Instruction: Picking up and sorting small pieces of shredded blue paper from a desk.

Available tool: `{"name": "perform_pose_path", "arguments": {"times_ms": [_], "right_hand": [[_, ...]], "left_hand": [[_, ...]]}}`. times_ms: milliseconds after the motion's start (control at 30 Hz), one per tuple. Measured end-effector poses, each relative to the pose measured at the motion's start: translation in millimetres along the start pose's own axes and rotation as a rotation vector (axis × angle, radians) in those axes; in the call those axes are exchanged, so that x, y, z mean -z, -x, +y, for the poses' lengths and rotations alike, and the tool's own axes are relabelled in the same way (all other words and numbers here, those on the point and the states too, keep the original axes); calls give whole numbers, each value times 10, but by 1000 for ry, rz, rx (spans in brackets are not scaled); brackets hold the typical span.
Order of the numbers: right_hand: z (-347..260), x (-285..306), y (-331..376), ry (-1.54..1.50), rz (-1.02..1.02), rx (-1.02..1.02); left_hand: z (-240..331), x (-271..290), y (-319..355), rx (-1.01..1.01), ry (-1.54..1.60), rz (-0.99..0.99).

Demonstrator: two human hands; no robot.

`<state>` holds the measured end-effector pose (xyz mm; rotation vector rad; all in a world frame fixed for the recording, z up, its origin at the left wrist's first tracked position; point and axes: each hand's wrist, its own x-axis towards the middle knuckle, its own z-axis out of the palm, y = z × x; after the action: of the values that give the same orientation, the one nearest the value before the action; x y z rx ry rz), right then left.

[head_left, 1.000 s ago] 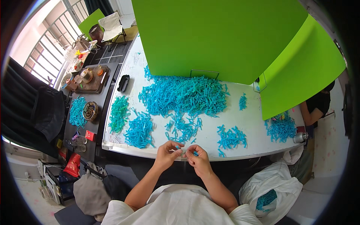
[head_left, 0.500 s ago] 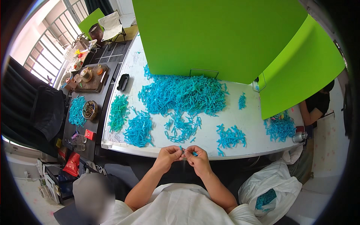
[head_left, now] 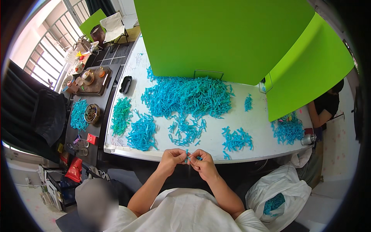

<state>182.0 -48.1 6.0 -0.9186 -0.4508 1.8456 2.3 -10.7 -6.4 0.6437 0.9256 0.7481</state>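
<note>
At the near edge of the white table (head_left: 266, 151), my two hands meet fingertip to fingertip. My left hand (head_left: 171, 161) pinches a small blue plastic piece (head_left: 187, 152) whose end sticks up between thumb and forefinger. Closed in a pinch too, my right hand (head_left: 204, 166) has another blue plastic piece (head_left: 199, 158) showing at its fingers. The fingers hide most of both pieces, and I cannot tell whether they are joined. Just beyond lies a loose scatter of similar pieces (head_left: 186, 129), with smaller piles to its left (head_left: 142, 133) and right (head_left: 236, 139).
A large blue-green heap (head_left: 185, 96) lies before a tall green panel (head_left: 228, 38). A green pile (head_left: 121, 116) and black tray (head_left: 125, 84) sit left. A white bag (head_left: 297, 189) of pieces stands at lower right. Another person's arm (head_left: 317, 115) shows behind the right-hand panel.
My hands stay together at the table edge, with small finger movements. The blue piece at the left fingertips now shows a little more. The whole view has shifted slightly.
</note>
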Motion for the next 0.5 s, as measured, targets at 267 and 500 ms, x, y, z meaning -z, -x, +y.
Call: {"name": "perform_pose_path", "arguments": {"times_ms": [267, 500], "right_hand": [[-17, -5, 23, -47, -2, -29], [-95, -44, 34, 177, 54, -16]], "left_hand": [[-12, -20, -1, -18, -21, -17], [-20, -12, 1, -60, -115, 3]]}}
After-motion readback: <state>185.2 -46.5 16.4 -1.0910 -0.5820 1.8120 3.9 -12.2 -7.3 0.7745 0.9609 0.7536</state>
